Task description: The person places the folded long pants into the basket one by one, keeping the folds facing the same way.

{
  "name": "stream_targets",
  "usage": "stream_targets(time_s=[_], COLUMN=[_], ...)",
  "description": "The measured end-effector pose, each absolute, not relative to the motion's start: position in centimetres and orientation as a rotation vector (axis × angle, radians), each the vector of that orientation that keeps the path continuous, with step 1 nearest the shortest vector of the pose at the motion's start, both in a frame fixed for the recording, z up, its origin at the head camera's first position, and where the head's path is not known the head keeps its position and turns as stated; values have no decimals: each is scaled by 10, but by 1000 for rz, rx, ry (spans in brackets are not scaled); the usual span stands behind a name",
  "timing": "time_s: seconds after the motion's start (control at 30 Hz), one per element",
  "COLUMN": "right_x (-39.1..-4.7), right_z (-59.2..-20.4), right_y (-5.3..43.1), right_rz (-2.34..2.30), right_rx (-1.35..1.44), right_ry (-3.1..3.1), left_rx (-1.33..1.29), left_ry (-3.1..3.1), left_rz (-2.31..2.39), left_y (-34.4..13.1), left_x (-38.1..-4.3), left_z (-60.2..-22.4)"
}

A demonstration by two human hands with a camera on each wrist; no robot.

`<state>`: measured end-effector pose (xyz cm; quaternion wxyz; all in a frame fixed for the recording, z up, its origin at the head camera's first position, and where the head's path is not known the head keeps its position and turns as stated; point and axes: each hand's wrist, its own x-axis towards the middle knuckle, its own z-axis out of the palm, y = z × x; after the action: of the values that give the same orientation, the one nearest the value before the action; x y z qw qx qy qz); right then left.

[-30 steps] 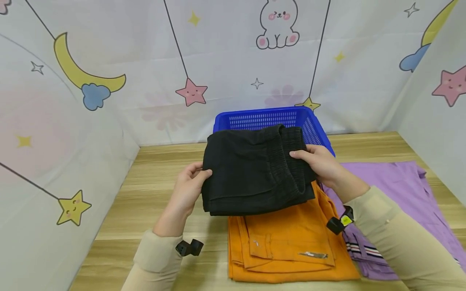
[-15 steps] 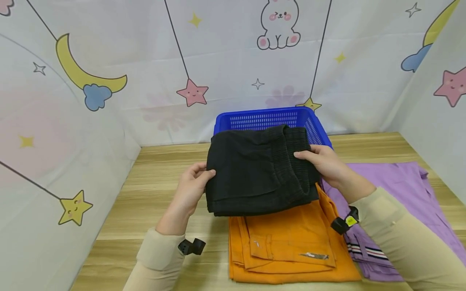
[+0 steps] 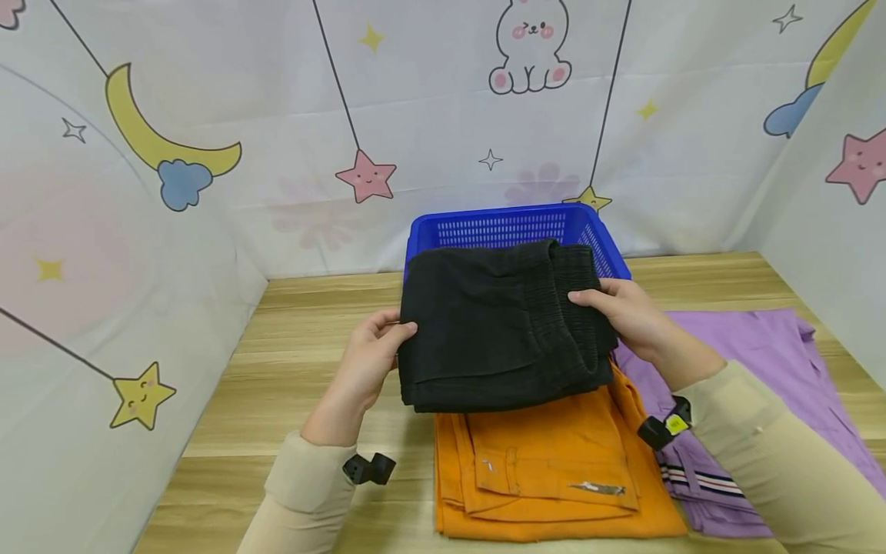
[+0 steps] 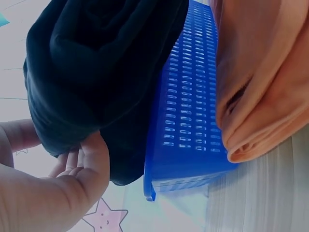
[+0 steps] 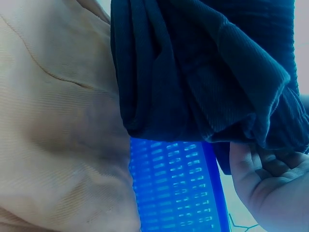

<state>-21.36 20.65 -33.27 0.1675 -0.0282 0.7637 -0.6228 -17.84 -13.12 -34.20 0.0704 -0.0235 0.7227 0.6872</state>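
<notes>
Folded black pants with a ribbed elastic waistband hang between my two hands, above folded orange pants and in front of a blue basket. My left hand pinches their left edge, thumb on top and fingers beneath. At the waistband end my right hand grips the other side, its thumb lying over the elastic. In the left wrist view the layers of the black pants roll over the curled fingers. The right wrist view shows their folds above my right fingers.
Purple pants with a striped band lie on the wooden table to the right, partly under my right forearm. The basket stands at the back near a white printed cloth wall. Similar cloth rises at both sides.
Both hands have shifted slightly to the right, carrying the black pants with them. The grip is the same, and the orange pants, purple pants and basket stay put.
</notes>
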Motion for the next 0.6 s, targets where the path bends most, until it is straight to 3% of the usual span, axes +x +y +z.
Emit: stream_targets(time_s=[0.6], right_x=[-212], right_z=[-339], right_y=[223], right_rz=[-1821], right_rx=[-52], right_ry=[2116], left_rx=[-39], left_ry=[1929], left_rz=[2080], left_y=[-126], left_x=[-183], left_z=[-341])
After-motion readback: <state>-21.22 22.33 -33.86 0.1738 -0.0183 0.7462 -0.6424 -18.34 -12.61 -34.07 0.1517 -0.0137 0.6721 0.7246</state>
